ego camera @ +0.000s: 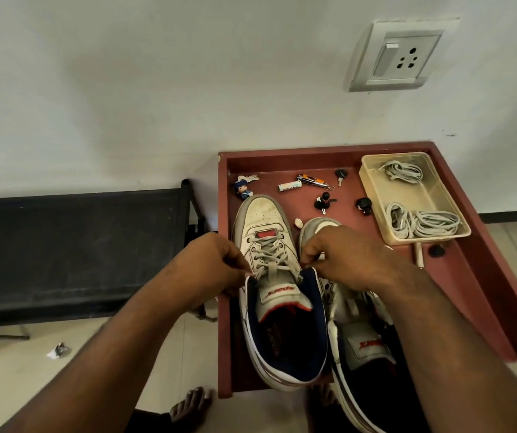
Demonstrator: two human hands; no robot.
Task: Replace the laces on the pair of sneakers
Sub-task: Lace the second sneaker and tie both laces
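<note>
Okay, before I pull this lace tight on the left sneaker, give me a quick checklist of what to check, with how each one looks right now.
1. Left hand has a lace end at the top eyelets: ok, fingers pinched there.
2. Right hand has the other end: cannot tell, fingers curl at the collar but hide the lace.
3. Lace crosses evenly up the left sneaker: ok.
4. Tongue lies flat and centred: ok.
5. Right sneaker laced: cannot tell, the forearm covers it.
6. Spare laces within reach in the plastic tray: ok.
</note>
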